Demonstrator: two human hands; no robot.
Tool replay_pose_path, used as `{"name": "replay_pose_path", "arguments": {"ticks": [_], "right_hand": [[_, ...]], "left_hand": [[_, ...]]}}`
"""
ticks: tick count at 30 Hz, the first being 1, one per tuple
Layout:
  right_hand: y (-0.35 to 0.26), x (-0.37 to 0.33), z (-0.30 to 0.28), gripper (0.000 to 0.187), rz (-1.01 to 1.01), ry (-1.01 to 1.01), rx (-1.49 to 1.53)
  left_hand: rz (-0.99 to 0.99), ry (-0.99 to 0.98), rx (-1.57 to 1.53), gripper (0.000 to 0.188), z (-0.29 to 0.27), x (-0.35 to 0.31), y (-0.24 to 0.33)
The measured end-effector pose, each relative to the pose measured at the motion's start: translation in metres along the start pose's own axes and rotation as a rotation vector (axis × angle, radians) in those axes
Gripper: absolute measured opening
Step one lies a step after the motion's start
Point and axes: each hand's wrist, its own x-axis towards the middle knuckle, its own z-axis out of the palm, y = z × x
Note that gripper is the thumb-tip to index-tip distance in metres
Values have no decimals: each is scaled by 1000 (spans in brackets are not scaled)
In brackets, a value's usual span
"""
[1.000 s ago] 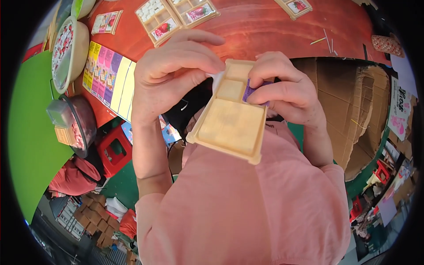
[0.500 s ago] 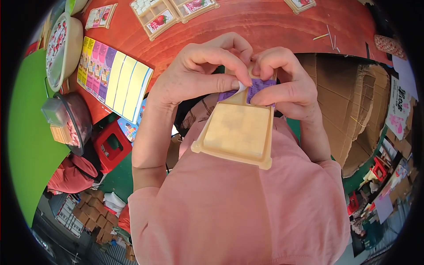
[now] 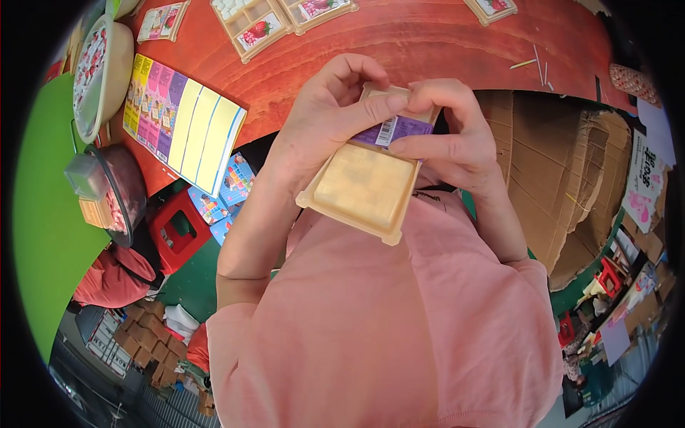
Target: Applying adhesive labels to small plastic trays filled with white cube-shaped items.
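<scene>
Over my lap I hold a beige plastic tray (image 3: 365,187), tilted, with its square raised base toward me. A purple label (image 3: 408,129) with a white barcode patch lies across its middle. My left hand (image 3: 314,110) grips the tray's far left edge, its thumb over the top near the label. On the other side my right hand (image 3: 457,132) is closed round the right edge, its thumb pressing at the label's lower right. The fingers beneath the tray are partly hidden.
On the red table (image 3: 307,78) lies a sheet of coloured labels (image 3: 203,135), with a cream bowl (image 3: 123,78) of small packets to its left. Compartment trays (image 3: 265,39) sit at the back. An open cardboard box (image 3: 542,164) stands at right, a red stool (image 3: 153,242) at left.
The tray has shifted left and slightly up and turned. The label's lifted white corner now lies down as a barcode patch. My left thumb has moved off it onto the tray.
</scene>
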Motion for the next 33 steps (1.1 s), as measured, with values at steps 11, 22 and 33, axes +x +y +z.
{"name": "replay_pose_path", "arguments": {"ticks": [11,22,33], "right_hand": [[18,10,-18,34,167,20,-24],[99,62,-156,46,713,531,-92],[168,144,-308,40,374,498,-1086]], "left_hand": [[2,96,-96,59,-1,38,-19],[97,173,215,32,-2,36,-25],[169,159,285,18,-3,39,-30]]}}
